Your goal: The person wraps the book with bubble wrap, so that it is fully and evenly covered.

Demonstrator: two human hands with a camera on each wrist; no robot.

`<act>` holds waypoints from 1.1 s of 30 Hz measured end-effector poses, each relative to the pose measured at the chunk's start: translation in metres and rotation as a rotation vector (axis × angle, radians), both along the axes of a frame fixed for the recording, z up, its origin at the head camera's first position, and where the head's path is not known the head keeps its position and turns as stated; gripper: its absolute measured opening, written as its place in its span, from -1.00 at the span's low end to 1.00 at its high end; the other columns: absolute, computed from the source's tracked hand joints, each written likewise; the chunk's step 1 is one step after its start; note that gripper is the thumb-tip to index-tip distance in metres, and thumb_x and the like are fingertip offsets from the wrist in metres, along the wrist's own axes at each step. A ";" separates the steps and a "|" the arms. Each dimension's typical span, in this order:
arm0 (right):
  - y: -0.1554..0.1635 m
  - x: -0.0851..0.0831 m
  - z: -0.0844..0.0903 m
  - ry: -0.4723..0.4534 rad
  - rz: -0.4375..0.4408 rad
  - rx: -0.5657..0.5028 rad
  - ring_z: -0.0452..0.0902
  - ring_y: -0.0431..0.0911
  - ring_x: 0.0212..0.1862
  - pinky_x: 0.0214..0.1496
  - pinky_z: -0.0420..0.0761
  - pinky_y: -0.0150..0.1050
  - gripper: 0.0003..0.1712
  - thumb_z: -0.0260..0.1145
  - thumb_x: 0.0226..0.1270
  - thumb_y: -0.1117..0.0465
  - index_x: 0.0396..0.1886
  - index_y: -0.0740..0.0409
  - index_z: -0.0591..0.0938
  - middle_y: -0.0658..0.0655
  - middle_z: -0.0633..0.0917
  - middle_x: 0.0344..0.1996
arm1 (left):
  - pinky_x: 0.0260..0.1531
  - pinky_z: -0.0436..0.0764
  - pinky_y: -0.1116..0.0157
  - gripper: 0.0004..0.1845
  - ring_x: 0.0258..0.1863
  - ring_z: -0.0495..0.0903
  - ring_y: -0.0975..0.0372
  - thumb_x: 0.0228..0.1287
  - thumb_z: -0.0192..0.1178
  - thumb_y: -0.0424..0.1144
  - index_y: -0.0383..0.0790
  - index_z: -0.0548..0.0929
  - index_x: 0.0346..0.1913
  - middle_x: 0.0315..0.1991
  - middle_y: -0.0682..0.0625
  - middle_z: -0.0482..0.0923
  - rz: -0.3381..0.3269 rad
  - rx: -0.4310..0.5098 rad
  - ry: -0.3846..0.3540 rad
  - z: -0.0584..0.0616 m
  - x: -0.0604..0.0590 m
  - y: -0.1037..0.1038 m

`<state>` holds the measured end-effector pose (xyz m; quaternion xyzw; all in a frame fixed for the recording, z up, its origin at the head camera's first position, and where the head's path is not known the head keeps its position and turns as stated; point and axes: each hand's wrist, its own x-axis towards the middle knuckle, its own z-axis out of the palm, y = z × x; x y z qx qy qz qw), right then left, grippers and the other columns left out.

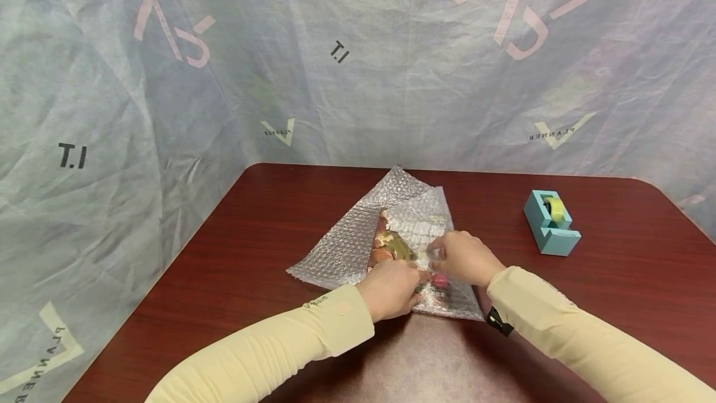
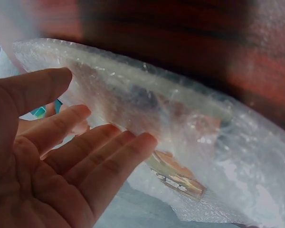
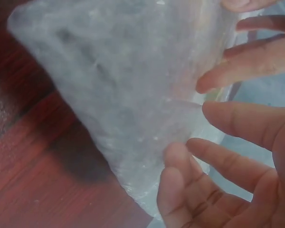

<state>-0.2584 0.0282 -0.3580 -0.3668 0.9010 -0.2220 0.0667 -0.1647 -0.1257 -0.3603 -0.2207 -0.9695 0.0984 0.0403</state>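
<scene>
A sheet of bubble wrap lies on the table, partly folded over a flat item with a colourful printed cover, perhaps a book. Its left part shows bare, while clear wrap covers the right part. My left hand rests on the item and the wrap's folded edge, its fingers nearly straight in the left wrist view. On the folded layer, my right hand touches the wrap with loosely bent, spread fingers. In the right wrist view the wrap passes under these fingertips, and no pinch shows.
A light blue tape dispenser with a yellow roll stands at the right of the dark red wooden table. Grey printed cloth hangs behind and at the left. A pale patch marks the table's front.
</scene>
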 end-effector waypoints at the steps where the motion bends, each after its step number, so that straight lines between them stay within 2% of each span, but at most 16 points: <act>1: -0.001 0.000 -0.001 0.011 0.004 0.005 0.50 -0.18 -0.47 -0.39 0.56 -0.17 -0.68 0.46 0.25 0.25 -0.02 0.29 0.77 -0.02 0.61 -0.53 | -0.28 0.67 0.30 -0.75 -0.19 0.72 0.24 0.28 0.41 -0.04 0.03 0.75 -0.03 -0.22 0.11 0.74 0.000 0.002 -0.001 0.000 0.000 0.000; 9: -0.005 0.002 -0.004 0.128 0.031 0.020 0.68 0.12 -0.26 -0.27 0.67 -0.05 -0.79 0.50 0.18 0.31 -0.18 0.27 0.82 0.18 0.74 -0.31 | -0.27 0.68 0.32 -0.83 -0.21 0.72 0.24 0.26 0.42 -0.06 0.00 0.75 -0.16 -0.25 0.11 0.74 -0.001 0.001 0.009 0.000 0.000 0.001; 17: -0.005 0.001 -0.003 0.270 0.141 0.075 0.65 0.10 -0.33 -0.35 0.66 0.00 -0.88 0.53 0.11 0.36 -0.32 0.18 0.82 0.10 0.69 -0.45 | -0.23 0.67 0.33 -0.82 -0.22 0.72 0.26 0.26 0.43 -0.05 -0.01 0.76 -0.17 -0.24 0.12 0.73 0.009 -0.005 0.002 0.000 0.001 0.002; 20: -0.004 0.001 -0.002 0.274 0.171 0.096 0.64 0.10 -0.32 -0.34 0.66 0.00 -0.86 0.52 0.09 0.36 -0.31 0.15 0.81 0.10 0.70 -0.44 | -0.23 0.66 0.31 -0.83 -0.23 0.72 0.24 0.26 0.42 -0.07 -0.02 0.71 -0.17 -0.25 0.11 0.72 0.016 -0.006 -0.003 0.001 0.001 0.003; 25: -0.001 0.000 0.000 0.245 0.197 0.136 0.63 0.09 -0.26 -0.22 0.66 0.01 -0.69 0.55 0.06 0.26 -0.14 0.22 0.80 0.11 0.64 -0.34 | -0.24 0.66 0.25 -0.71 -0.25 0.73 0.18 0.26 0.42 -0.08 -0.13 0.59 -0.11 -0.29 0.03 0.71 0.041 0.037 -0.040 0.002 -0.001 0.002; 31: 0.001 0.001 -0.002 0.260 0.199 0.142 0.61 0.05 -0.27 -0.20 0.64 -0.02 -0.60 0.56 0.07 0.18 -0.09 0.27 0.79 0.09 0.60 -0.32 | -0.23 0.64 0.25 -0.72 -0.27 0.71 0.19 0.25 0.43 -0.04 -0.12 0.61 -0.17 -0.35 0.06 0.69 0.048 0.024 -0.084 0.004 -0.006 -0.001; 33: 0.002 0.001 -0.003 0.264 0.201 0.136 0.63 0.08 -0.24 -0.19 0.65 -0.03 -0.60 0.57 0.07 0.18 -0.09 0.27 0.79 0.16 0.62 -0.23 | -0.24 0.64 0.25 -0.73 -0.27 0.71 0.20 0.24 0.43 -0.05 -0.11 0.62 -0.19 -0.37 0.07 0.69 0.046 0.021 -0.092 0.005 -0.007 -0.001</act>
